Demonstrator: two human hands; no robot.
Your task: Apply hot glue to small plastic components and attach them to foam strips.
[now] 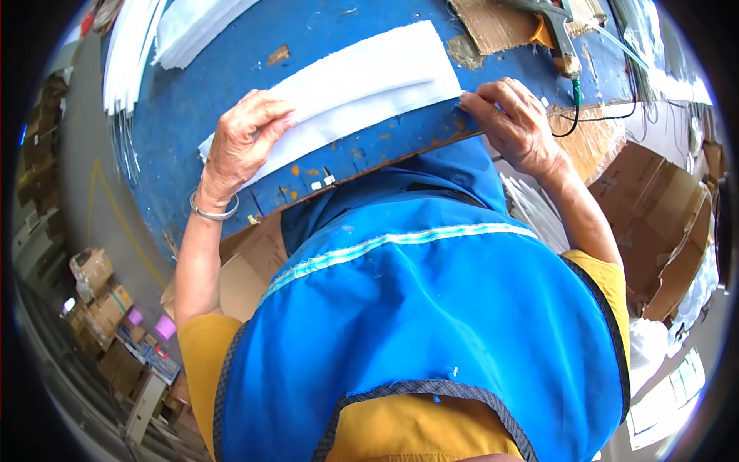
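Where paint chipped, blue worktable (231, 85) bears white fabric strip (362, 77); cardboard boxes (100, 292) below.

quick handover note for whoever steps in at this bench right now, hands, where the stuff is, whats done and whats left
Left hand: flat on the left end of the white fabric strip, pressing it down; nothing gripped.
Right hand: fingertips at the strip's right end, by the near edge of the table; whether it pinches the fabric cannot be told.
The strip lies lengthwise across the blue worktable, folded along its length, with one layer stepped over the other.
More white pieces are stacked at the far left. A glue gun rests at the far right on cardboard, untouched.
Done: strip laid out and folded.
Left: apparently fixing the fold; no glue is visible yet.
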